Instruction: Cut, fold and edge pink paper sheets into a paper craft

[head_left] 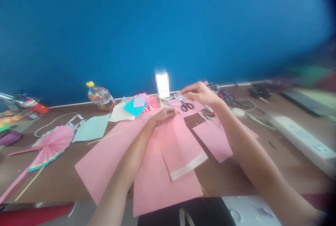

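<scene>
My left hand (166,114) is closed on the upper edge of a pink paper sheet (181,145), which has a whitish strip (189,166) along its near edge. Under it lie larger pink sheets (168,194). Farther to the right, my right hand (201,93) is raised over the clutter with thumb and fingertips pinched together; whatever is between them is too small to make out. Just below that hand, dark-handled scissors (187,106) rest on pink paper. A bright, blurred-out upright screen (163,85) stands behind both hands.
Left of the sheets are a pink pleated paper fan (55,143), pale green paper (91,128), a blue square (133,108) and a yellow-capped bottle (101,96). On the right lie another pink sheet (214,140), cables (245,105) and a white power strip (304,138). A blue wall (168,26) closes the back.
</scene>
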